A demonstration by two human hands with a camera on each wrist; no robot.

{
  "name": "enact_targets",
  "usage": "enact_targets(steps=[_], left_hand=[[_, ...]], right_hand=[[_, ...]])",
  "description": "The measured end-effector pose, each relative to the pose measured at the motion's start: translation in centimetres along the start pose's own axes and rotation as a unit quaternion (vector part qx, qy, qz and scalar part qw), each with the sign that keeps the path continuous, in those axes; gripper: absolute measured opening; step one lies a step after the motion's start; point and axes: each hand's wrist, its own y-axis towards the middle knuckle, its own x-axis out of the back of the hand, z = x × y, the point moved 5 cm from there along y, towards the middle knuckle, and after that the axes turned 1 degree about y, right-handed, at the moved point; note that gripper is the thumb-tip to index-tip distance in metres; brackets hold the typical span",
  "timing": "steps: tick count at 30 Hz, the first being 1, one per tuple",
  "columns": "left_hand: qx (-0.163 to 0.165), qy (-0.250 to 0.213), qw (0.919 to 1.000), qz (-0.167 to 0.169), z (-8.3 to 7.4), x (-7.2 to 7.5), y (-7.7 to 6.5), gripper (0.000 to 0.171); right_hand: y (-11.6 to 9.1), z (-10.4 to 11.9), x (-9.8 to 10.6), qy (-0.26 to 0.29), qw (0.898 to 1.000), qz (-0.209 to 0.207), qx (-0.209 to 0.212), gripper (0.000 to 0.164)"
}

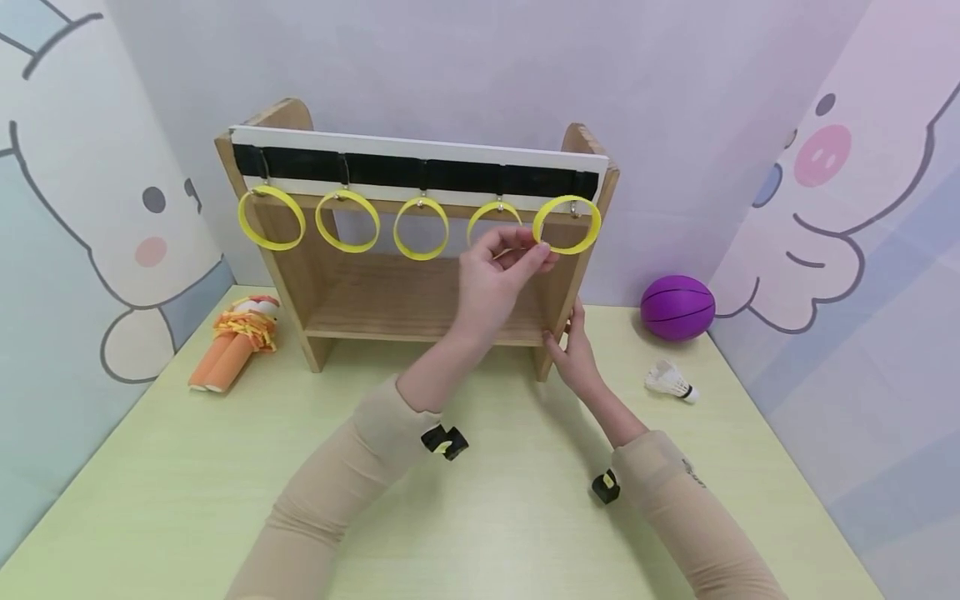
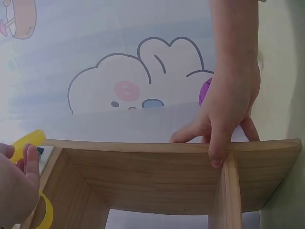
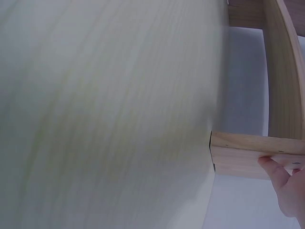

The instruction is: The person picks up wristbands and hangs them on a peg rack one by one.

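Note:
A wooden shelf (image 1: 427,296) carries a white board with a black strip (image 1: 382,171) across its top front. Several yellow rings (image 1: 272,218) hang in a row from small hooks below the strip. My left hand (image 1: 487,287) pinches the rightmost yellow ring (image 1: 597,227) at its lower left edge, between thumb and fingers. In the head view this ring's upper part overlaps the last hook (image 1: 575,208). Low on the shelf's right side panel, my right hand (image 1: 577,360) grips the wood, with the thumb at the front edge and fingers along the outer face (image 2: 228,102).
An orange doll with yarn-like hair (image 1: 236,343) lies left of the shelf. To the right are a purple ball (image 1: 677,308) and a white shuttlecock (image 1: 670,382). Behind the pale green table (image 1: 480,517) stand walls with cartoon animals.

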Motion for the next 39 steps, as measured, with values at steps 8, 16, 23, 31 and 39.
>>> enact_targets(steps=[8, 16, 23, 31, 39], left_hand=[[0.026, -0.001, 0.9996, -0.01, 1.1, 0.0, -0.4, 0.022], [0.044, 0.005, 0.999, -0.006, 1.7, 0.5, -1.4, 0.022], [0.06, 0.065, 0.996, 0.011, 1.6, 1.2, -2.1, 0.025], [0.037, 0.148, 0.9873, 0.044, 0.3, 2.2, -3.0, 0.024], [0.005, 0.186, 0.9788, 0.085, -1.8, 3.3, -4.1, 0.028]], right_hand=[[0.2, -1.6, -0.2, -0.008, 1.0, -0.003, -0.013, 0.075], [0.3, -2.9, -0.5, 0.001, 1.0, -0.008, -0.01, 0.077], [0.0, -0.5, 0.0, 0.007, 1.0, 0.0, -0.01, 0.074], [-0.3, 1.5, 1.0, 0.007, 1.0, 0.017, 0.004, 0.073], [-0.1, -0.4, 2.2, -0.038, 0.999, 0.034, 0.015, 0.077]])
